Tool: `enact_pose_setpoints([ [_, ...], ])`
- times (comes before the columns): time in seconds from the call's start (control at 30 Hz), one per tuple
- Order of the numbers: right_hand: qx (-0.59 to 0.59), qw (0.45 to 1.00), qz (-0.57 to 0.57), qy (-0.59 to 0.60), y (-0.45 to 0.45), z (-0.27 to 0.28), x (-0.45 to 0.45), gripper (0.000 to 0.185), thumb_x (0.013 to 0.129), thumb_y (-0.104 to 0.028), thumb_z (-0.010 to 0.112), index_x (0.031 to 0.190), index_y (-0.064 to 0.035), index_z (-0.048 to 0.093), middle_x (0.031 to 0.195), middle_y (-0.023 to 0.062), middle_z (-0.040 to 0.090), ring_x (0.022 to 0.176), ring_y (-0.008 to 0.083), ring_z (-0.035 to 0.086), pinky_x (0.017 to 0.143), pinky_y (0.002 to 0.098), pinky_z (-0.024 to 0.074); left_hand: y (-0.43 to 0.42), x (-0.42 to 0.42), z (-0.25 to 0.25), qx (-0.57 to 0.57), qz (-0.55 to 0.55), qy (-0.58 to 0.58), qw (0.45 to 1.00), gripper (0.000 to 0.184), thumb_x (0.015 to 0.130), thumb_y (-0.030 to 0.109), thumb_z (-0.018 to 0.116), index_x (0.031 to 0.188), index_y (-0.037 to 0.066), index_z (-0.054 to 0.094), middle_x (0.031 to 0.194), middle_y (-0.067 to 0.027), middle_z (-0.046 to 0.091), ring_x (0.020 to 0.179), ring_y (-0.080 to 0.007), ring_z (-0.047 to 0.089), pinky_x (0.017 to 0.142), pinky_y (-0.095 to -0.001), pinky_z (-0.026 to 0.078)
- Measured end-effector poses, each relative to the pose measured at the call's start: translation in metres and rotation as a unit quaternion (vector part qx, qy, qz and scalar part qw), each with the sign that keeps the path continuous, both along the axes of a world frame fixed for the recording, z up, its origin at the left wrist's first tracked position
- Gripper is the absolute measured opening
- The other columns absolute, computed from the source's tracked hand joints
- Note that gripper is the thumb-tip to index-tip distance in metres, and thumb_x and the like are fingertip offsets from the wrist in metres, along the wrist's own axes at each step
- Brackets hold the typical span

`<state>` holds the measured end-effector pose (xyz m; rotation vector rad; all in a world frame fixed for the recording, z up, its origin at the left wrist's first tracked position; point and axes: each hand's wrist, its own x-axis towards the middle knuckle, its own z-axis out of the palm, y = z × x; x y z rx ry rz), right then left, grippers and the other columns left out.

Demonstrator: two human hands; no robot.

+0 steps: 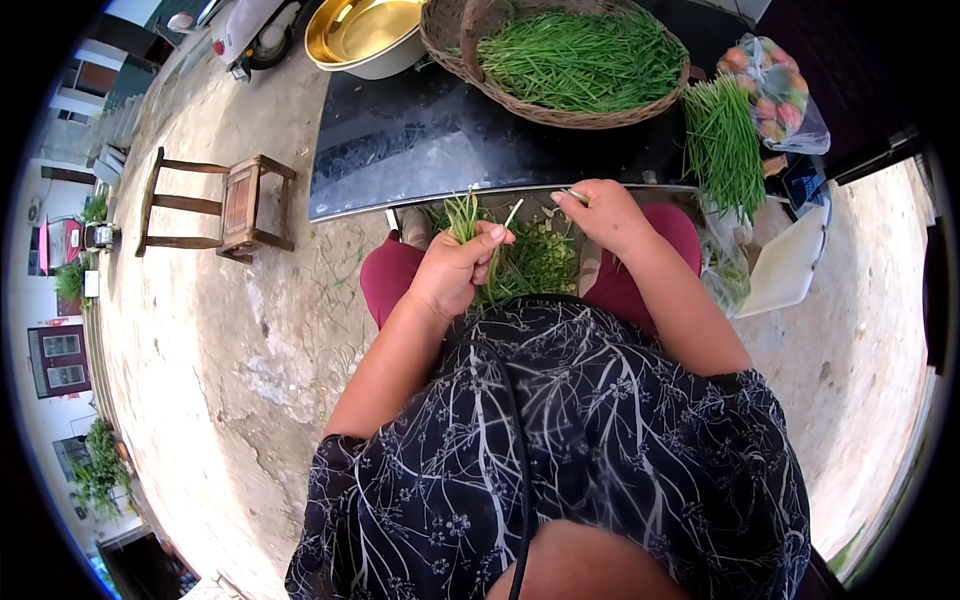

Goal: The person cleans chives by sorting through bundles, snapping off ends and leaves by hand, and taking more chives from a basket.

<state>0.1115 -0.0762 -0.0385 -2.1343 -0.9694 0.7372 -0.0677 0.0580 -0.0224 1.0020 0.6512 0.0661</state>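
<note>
My left hand point(455, 268) is closed around a small bunch of garlic chives point(462, 215), with one pale stem end sticking up past the thumb. My right hand point(608, 218) pinches a short green piece of chive point(576, 196) between thumb and fingertips, a little apart from the left. Below the hands, between my knees, lies a heap of green and yellowish trimmings point(535, 262). A wicker basket point(560, 118) full of long green chives point(580, 60) stands on the black table in front. Another bundle of chives point(724, 150) hangs over the table's right edge.
The black table point(400, 165) has its front edge just beyond my hands. On it are a gold-coloured basin point(365, 35) and a plastic bag of reddish fruit point(770, 90). A wooden chair point(240, 205) stands at left; a white container point(785, 265) sits at right.
</note>
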Motion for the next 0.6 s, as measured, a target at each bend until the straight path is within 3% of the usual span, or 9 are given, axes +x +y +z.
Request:
enact_pose_setpoints([
  [0.07, 0.046, 0.997, 0.039, -0.044, 0.001, -0.012, -0.006, 0.019, 0.077, -0.018, 0.063, 0.084, -0.0001, 0.060, 0.064, -0.0054, 0.048, 0.056, 0.0021, 0.040, 0.051, 0.0215, 0.0358, -0.002, 0.001, 0.001, 0.009, 0.002, 0.000, 1.000, 0.016, 0.080, 0.018, 0.060, 0.080, 0.002, 0.059, 0.054, 0.0042, 0.038, 0.045, -0.0071, 0.033, 0.042, -0.0195, 0.026],
  [0.13, 0.144, 0.970, 0.031, 0.192, 0.006, -0.009, -0.017, 0.023, 0.074, -0.015, 0.064, 0.094, -0.0051, 0.064, 0.067, -0.0013, 0.058, 0.060, 0.0049, 0.050, 0.054, 0.0240, 0.0416, -0.003, 0.002, 0.003, 0.017, 0.004, 0.000, 1.000, 0.017, 0.080, 0.019, 0.061, 0.081, 0.003, 0.059, 0.054, 0.0044, 0.038, 0.045, -0.0068, 0.033, 0.042, -0.0195, 0.026],
  [0.2, 0.163, 0.954, 0.052, 0.247, 0.010, 0.000, -0.025, 0.027, 0.075, -0.015, 0.065, 0.099, -0.0027, 0.063, 0.072, 0.0002, 0.061, 0.065, 0.0057, 0.054, 0.058, 0.0231, 0.0432, -0.004, 0.003, 0.005, 0.025, -0.015, -0.004, 1.000, 0.016, 0.079, 0.018, 0.063, 0.081, 0.003, 0.059, 0.055, 0.0048, 0.040, 0.046, -0.0060, 0.032, 0.043, -0.0194, 0.026],
  [0.27, 0.249, 0.901, 0.028, 0.355, 0.015, 0.005, -0.037, 0.026, 0.079, -0.017, 0.064, 0.096, 0.0014, 0.062, 0.074, 0.0009, 0.061, 0.067, 0.0056, 0.053, 0.062, 0.0212, 0.0436, -0.009, 0.005, 0.007, 0.032, -0.010, 0.001, 0.999, 0.015, 0.079, 0.017, 0.063, 0.081, 0.004, 0.059, 0.058, 0.0042, 0.043, 0.046, -0.0056, 0.033, 0.043, -0.0192, 0.027],
  [0.3, 0.257, 0.892, 0.029, 0.371, 0.017, 0.004, -0.040, 0.024, 0.082, -0.015, 0.061, 0.097, 0.0032, 0.061, 0.072, -0.0022, 0.057, 0.059, 0.0031, 0.047, 0.055, 0.0176, 0.0386, -0.010, 0.006, 0.008, 0.039, -0.007, 0.006, 0.999, 0.014, 0.079, 0.016, 0.064, 0.082, 0.004, 0.059, 0.061, 0.0037, 0.047, 0.047, -0.0052, 0.034, 0.043, -0.0190, 0.027],
  [0.43, 0.240, 0.900, -0.003, 0.362, 0.015, 0.006, -0.033, 0.023, 0.085, -0.021, 0.057, 0.091, 0.0011, 0.061, 0.069, -0.0026, 0.054, 0.053, 0.0019, 0.042, 0.049, 0.0163, 0.0339, -0.008, 0.004, 0.003, -0.001, -0.048, -0.001, 0.999, 0.013, 0.079, 0.014, 0.063, 0.085, 0.004, 0.058, 0.074, -0.0002, 0.056, 0.048, -0.0048, 0.036, 0.044, -0.0186, 0.028],
  [0.5, 0.273, 0.853, -0.099, 0.434, 0.009, 0.015, -0.020, 0.023, 0.087, -0.024, 0.054, 0.082, -0.0025, 0.060, 0.066, -0.0031, 0.051, 0.050, 0.0019, 0.040, 0.044, 0.0162, 0.0308, -0.006, 0.002, -0.001, 0.001, -0.061, 0.006, 0.998, 0.013, 0.080, 0.015, 0.063, 0.085, 0.004, 0.058, 0.070, 0.0008, 0.054, 0.048, -0.0048, 0.035, 0.043, -0.0188, 0.028],
  [0.53, 0.312, 0.838, -0.127, 0.429, 0.010, 0.015, -0.015, 0.026, 0.089, -0.029, 0.050, 0.081, -0.0044, 0.057, 0.062, -0.0041, 0.043, 0.044, 0.0013, 0.029, 0.039, 0.0167, 0.0206, -0.005, 0.001, -0.003, 0.005, -0.076, 0.013, 0.997, 0.014, 0.080, 0.015, 0.062, 0.085, 0.004, 0.058, 0.066, 0.0017, 0.052, 0.048, -0.0049, 0.035, 0.043, -0.0190, 0.027],
  [0.6, 0.362, 0.806, -0.166, 0.437, 0.004, 0.016, -0.001, 0.027, 0.089, -0.029, 0.048, 0.083, -0.0045, 0.056, 0.064, -0.0030, 0.045, 0.043, 0.0021, 0.030, 0.039, 0.0171, 0.0220, 0.000, -0.002, -0.009, -0.006, -0.089, 0.008, 0.996, 0.014, 0.080, 0.016, 0.062, 0.085, 0.003, 0.058, 0.062, 0.0026, 0.048, 0.047, -0.0049, 0.034, 0.043, -0.0193, 0.026],
])
